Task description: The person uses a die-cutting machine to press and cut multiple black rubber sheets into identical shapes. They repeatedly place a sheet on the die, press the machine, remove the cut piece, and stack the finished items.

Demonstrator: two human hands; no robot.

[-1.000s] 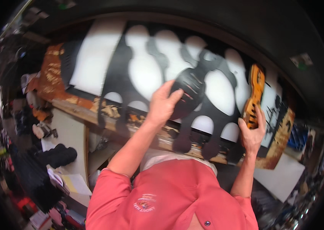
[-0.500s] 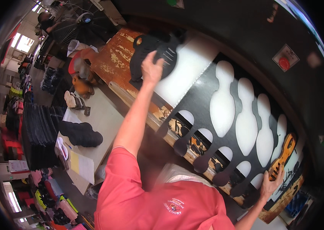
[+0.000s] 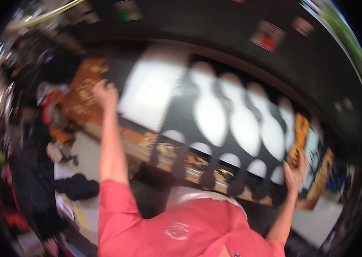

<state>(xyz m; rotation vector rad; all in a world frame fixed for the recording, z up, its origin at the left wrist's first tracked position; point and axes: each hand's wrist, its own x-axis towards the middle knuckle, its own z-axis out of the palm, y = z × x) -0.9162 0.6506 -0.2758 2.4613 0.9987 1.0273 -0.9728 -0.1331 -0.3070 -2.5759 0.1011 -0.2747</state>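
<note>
Motion blur covers the whole view; fine detail is lost. Left hand (image 3: 105, 95) is raised at far left on an outstretched arm, fingers curled at the top left corner of a black panel (image 3: 181, 118). Whether the grip is closed on the panel edge or only resting against it cannot be told. Right hand (image 3: 294, 171) is at the right, lower than the left, with its grip closed on the lower end of an orange piece (image 3: 298, 135). The orange piece is long and narrow, stands nearly upright, and lies against the right end of the panel.

The panel runs from upper left down to right across the middle of the view. It carries a white rectangle (image 3: 151, 96) at its left part and a row of white pin-shaped cutouts (image 3: 210, 112) to the right of that. Its near edge ends in a row of dark rounded lobes with pale arches between them.

A brown board (image 3: 82, 92) sits just left of the left hand, behind the panel's corner. Beneath the panel runs a tabletop (image 3: 146, 143) with small orange and brown things on it, too blurred to identify. A red shirt (image 3: 168, 227) fills the near centre. A dark bundle (image 3: 76, 187) lies on the floor at near left.
</note>
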